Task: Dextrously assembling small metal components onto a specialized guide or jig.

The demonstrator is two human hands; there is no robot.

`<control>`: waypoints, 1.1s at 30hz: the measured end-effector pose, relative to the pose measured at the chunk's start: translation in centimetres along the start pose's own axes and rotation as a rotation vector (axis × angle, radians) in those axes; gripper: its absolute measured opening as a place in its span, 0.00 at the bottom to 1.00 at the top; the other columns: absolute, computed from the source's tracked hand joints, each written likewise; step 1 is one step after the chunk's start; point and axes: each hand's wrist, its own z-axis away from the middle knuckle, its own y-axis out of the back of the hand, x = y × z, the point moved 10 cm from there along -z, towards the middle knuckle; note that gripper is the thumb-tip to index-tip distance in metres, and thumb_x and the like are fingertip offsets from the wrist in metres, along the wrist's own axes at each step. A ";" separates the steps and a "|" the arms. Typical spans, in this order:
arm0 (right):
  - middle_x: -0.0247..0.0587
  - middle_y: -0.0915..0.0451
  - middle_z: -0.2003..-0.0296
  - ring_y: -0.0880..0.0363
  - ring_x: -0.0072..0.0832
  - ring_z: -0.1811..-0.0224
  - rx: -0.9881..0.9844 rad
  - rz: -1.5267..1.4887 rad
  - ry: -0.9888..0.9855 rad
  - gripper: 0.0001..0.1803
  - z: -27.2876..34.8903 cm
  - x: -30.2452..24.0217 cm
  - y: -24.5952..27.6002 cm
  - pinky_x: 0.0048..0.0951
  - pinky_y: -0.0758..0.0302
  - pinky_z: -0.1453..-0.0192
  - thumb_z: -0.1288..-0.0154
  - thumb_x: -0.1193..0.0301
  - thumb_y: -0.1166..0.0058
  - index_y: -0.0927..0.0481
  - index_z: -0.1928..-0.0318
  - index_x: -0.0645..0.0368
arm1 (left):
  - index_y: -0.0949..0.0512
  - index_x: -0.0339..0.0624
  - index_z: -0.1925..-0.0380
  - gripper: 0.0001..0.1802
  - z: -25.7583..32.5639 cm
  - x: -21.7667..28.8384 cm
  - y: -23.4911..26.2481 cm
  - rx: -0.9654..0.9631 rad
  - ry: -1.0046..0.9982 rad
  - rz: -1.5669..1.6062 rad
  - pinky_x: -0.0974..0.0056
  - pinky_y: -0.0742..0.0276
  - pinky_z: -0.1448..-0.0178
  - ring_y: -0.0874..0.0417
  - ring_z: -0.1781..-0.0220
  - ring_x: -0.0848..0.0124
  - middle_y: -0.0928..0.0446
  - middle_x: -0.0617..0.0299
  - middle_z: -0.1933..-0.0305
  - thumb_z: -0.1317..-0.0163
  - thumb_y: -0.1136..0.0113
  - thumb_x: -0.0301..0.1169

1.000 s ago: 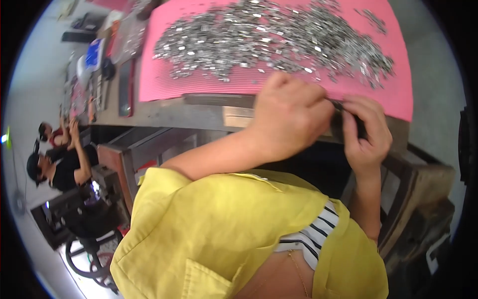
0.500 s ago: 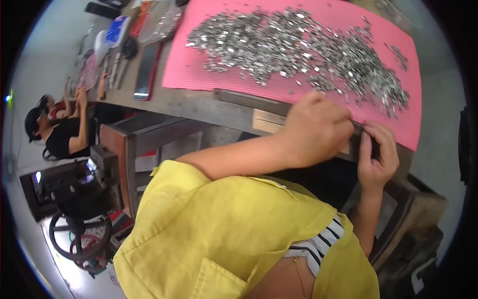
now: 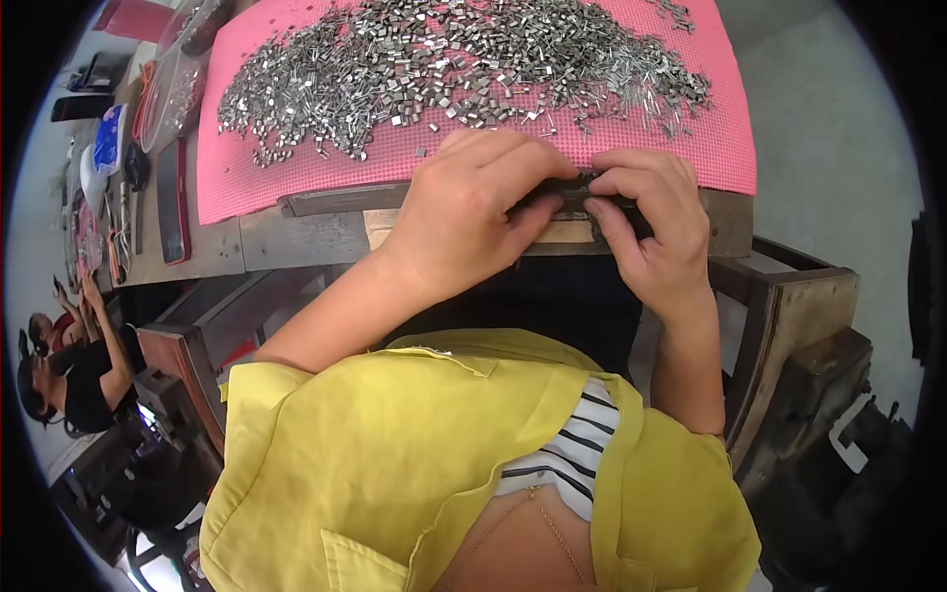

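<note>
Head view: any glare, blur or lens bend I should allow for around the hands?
In the head view, small glints fleck the metal pieces; in the same view, the left hand and right hand look fairly sharp, but the gap between them is dark; there too, the edges of the pink mat bow, and the corners go black.

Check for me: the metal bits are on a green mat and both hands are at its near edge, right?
Not quite: the mat is pink, not green, as the head view shows. The metal bits do lie on it, with the left hand and right hand at its near edge.
</note>
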 end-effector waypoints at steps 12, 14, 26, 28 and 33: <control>0.48 0.20 0.57 0.23 0.48 0.54 -0.167 0.141 -0.017 0.09 -1.4 -2.3 -2.0 0.43 0.29 0.46 0.37 0.83 0.42 0.24 0.56 0.64 | 0.20 0.48 0.61 0.13 1.0 0.4 1.0 0.096 -0.077 0.029 0.57 0.28 0.50 0.19 0.57 0.62 0.23 0.64 0.63 0.47 0.30 0.26; 0.49 0.21 0.56 0.23 0.48 0.54 -0.171 0.176 -0.013 0.09 -1.2 -2.5 -2.3 0.43 0.29 0.45 0.36 0.82 0.42 0.24 0.56 0.64 | 0.20 0.47 0.61 0.12 1.3 0.8 1.2 0.128 -0.098 0.052 0.57 0.28 0.49 0.19 0.57 0.63 0.24 0.64 0.63 0.45 0.30 0.27; 0.49 0.15 0.56 0.18 0.47 0.53 -0.016 0.215 0.108 0.07 0.0 -3.3 -1.8 0.42 0.24 0.46 0.36 0.81 0.38 0.18 0.57 0.63 | 0.17 0.49 0.61 0.13 2.7 1.1 3.3 0.113 -0.172 0.113 0.58 0.27 0.46 0.18 0.53 0.63 0.18 0.65 0.55 0.46 0.27 0.29; 0.49 0.13 0.57 0.15 0.46 0.54 0.039 0.214 0.156 0.08 0.0 -4.3 -1.3 0.41 0.22 0.47 0.40 0.82 0.34 0.15 0.59 0.63 | 0.17 0.49 0.61 0.13 3.8 0.1 5.7 0.183 -0.192 0.063 0.57 0.25 0.45 0.16 0.52 0.64 0.17 0.65 0.53 0.47 0.26 0.28; 0.49 0.12 0.57 0.14 0.45 0.54 0.070 0.227 0.173 0.11 0.2 -4.6 -1.2 0.41 0.22 0.46 0.42 0.83 0.33 0.15 0.58 0.63 | 0.13 0.48 0.64 0.14 6.8 -5.0 14.2 0.255 -0.032 -0.247 0.57 0.21 0.49 0.14 0.53 0.60 0.13 0.61 0.52 0.50 0.35 0.18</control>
